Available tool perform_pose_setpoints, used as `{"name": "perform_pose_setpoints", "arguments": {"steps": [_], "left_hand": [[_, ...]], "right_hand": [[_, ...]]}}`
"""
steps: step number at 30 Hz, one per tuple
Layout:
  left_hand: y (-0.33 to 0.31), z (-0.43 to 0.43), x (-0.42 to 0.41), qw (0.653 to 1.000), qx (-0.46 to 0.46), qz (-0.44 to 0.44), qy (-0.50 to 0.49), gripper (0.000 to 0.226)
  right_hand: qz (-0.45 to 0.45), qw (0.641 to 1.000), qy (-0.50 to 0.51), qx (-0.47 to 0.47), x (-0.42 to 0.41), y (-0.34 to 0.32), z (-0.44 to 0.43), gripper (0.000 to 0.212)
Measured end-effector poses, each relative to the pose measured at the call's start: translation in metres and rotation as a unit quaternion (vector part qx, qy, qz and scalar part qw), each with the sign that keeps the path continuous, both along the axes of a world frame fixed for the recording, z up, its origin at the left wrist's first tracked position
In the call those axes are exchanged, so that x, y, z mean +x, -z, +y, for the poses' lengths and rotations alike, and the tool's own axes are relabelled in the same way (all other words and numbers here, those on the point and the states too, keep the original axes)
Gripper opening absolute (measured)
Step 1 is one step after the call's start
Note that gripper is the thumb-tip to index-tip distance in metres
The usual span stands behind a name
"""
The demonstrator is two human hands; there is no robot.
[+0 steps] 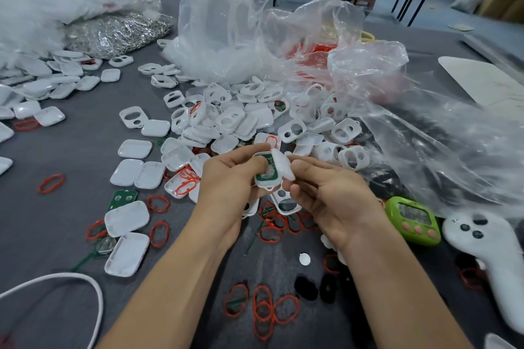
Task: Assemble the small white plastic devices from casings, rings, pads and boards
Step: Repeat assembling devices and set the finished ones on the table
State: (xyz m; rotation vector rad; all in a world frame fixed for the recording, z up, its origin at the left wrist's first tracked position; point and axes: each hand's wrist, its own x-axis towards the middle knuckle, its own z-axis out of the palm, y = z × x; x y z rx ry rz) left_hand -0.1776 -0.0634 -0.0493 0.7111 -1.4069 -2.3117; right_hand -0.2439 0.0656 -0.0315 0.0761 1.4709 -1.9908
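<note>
A white casing with a green board (266, 171) seated in it sits above the grey table (71, 156) — pinched in the curled fingers of the left hand (226, 178). The right hand (326, 193) grips a white cover (283, 165) between thumb and fingertips, its edge touching the casing. Behind lies the pile of white casings (241, 116); red rings (263, 309) scatter near the forearms — a green timer (414, 219) sits to the right.

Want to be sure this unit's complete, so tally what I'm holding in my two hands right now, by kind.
white casing, in left hand: 1
green board, seated in that casing: 1
white cover piece, in right hand: 1
Total: 3
</note>
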Motion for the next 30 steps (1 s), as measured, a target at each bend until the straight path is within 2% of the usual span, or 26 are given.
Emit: {"name": "perform_pose_setpoints", "arguments": {"steps": [4,7,10,13,18,21,24,26,28,30], "left_hand": [[0.001,0.0,0.001,1.0,-0.008,0.005,0.027,0.021],[0.002,0.001,0.003,0.999,-0.005,0.013,0.044,0.023],[0.002,0.001,0.002,0.998,-0.017,0.015,0.057,0.024],[0.003,0.003,0.001,0.998,-0.018,0.014,0.061,0.024],[0.003,0.006,0.0,0.997,-0.036,0.016,0.061,0.02],[0.004,0.006,0.0,0.997,-0.037,0.028,0.057,0.022],[0.003,0.004,0.002,0.996,-0.052,0.041,0.066,0.026],[0.003,0.003,0.002,0.993,-0.052,0.058,0.088,0.03],[0.002,0.001,0.003,0.989,-0.041,0.079,0.117,0.033],[0.001,0.0,0.005,0.985,-0.071,0.086,0.128,0.032]], "right_hand": [[0.124,0.989,0.022,0.079,0.001,0.005,-0.002,0.013],[0.211,0.968,0.031,0.135,0.003,0.006,-0.003,0.021],[0.279,0.939,0.046,0.195,0.005,0.008,-0.002,0.03],[0.354,0.896,0.065,0.259,0.007,0.009,-0.003,0.022],[0.403,0.866,0.077,0.287,0.011,0.01,-0.004,0.019],[0.367,0.885,0.065,0.279,0.007,0.012,-0.003,0.015],[0.242,0.948,0.018,0.206,0.0,0.011,-0.002,0.011],[0.18,0.973,-0.005,0.143,-0.003,0.008,0.002,0.008],[0.162,0.982,-0.018,0.097,-0.004,0.005,0.008,0.006],[0.178,0.98,-0.019,0.081,-0.003,0.003,0.012,0.01]]}}
